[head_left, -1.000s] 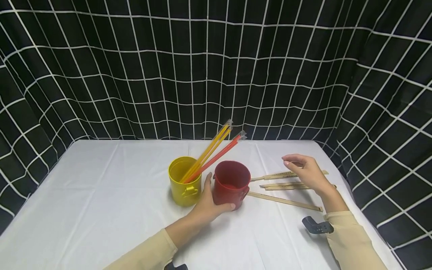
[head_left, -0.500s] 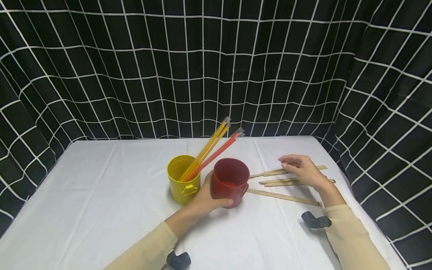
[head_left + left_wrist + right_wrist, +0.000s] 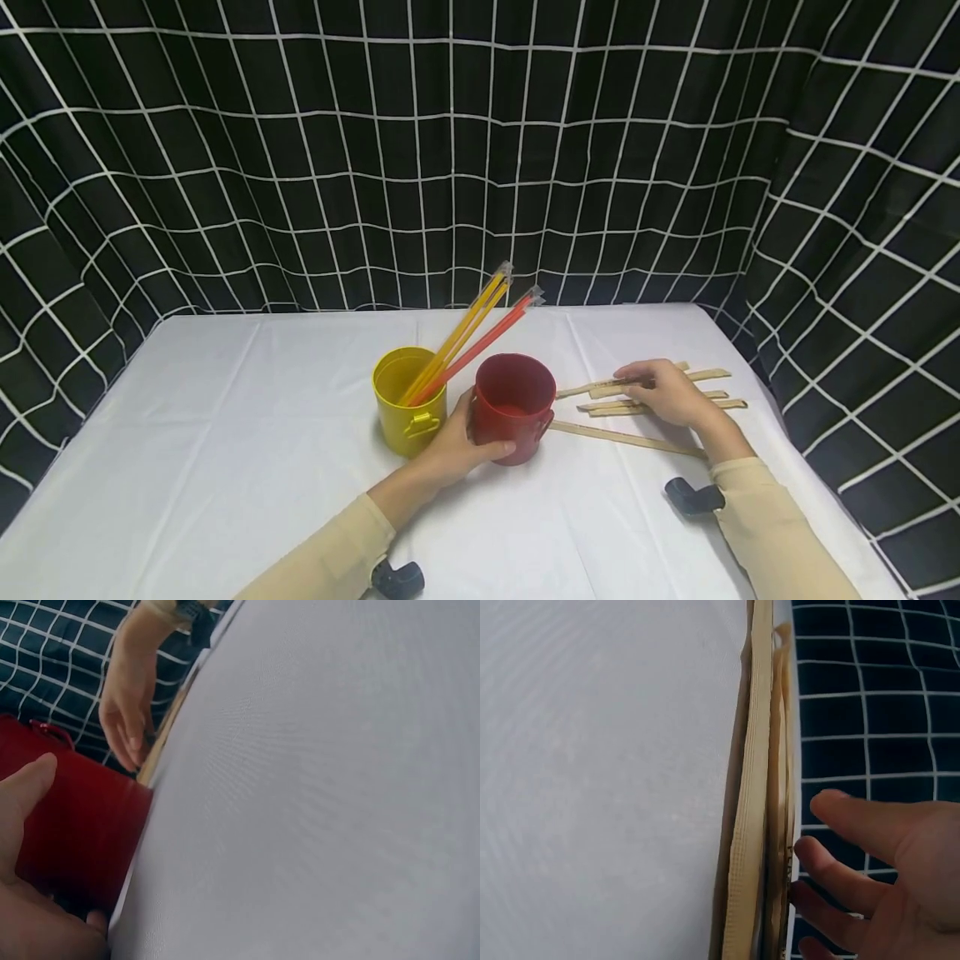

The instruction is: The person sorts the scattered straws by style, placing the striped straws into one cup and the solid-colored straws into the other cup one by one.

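My left hand [image 3: 453, 448] grips a small red bucket [image 3: 517, 433] from its left side, thumb across the front; its fingers behind are largely hidden. The bucket stands upright, and its visible inside holds nothing. At the right, my right hand [image 3: 663, 392] is over slim beige paper-wrapped sticks [image 3: 622, 408], which look like packed chopsticks. Its fingertips touch or nearly touch the upper ones. In the right wrist view, the thumb [image 3: 847, 810] and fingers are apart beside the printed wrappers. Left of the red bucket stands a yellow bucket [image 3: 405, 429].
Yellow straws [image 3: 468, 325] and red straws [image 3: 491, 335] in clear wrap lean rightward out of the yellow bucket. A single beige stick [image 3: 630, 437] lies nearer the front. White cloth [image 3: 225, 467] covers the table; a black curtain with a white grid [image 3: 412, 150] stands behind.
My right hand has lowered onto the upper wrapped sticks, and one of them now lies at a different angle. The left hand has kept its hold on the red bucket.
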A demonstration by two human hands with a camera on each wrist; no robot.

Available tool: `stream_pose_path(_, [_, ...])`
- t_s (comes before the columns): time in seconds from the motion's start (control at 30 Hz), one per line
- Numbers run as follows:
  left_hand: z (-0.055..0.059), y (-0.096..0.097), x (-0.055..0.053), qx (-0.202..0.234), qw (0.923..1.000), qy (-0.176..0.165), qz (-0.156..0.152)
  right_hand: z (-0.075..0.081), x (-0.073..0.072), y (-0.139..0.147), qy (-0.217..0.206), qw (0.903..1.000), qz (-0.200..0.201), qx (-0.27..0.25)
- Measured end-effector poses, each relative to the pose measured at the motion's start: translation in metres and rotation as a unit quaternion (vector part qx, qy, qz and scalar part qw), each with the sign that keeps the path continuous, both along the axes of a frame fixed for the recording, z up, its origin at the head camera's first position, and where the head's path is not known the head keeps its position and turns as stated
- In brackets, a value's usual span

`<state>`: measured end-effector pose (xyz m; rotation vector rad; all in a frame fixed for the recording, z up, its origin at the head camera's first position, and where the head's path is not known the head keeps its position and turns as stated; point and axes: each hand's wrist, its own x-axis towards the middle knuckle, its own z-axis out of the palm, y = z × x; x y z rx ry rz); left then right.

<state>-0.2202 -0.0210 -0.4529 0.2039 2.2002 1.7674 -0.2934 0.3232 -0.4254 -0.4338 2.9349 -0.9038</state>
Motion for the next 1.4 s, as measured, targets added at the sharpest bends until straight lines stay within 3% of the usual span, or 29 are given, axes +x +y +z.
stream_pose_path(0.27, [0.000,0.000,-0.001,-0.010,0.9999,0.010,-0.003,-0.001,0.003,0.001,-0.009,0.9974,-0.046,0.054])
stream_pose_path(0.57, [-0.001,0.000,0.000,0.000,0.9999,0.009,-0.012,0.004,0.003,0.012,-0.023,0.9943,-0.078,0.069])
stream_pose_path(0.93, [-0.001,-0.003,-0.001,0.007,0.9998,-0.002,-0.020,0.000,0.005,0.013,-0.032,0.9922,-0.092,0.078])
stream_pose_path(1.4, [-0.001,-0.004,-0.002,0.005,0.9995,0.001,-0.033,-0.001,0.002,0.013,-0.031,0.9945,-0.066,0.075])
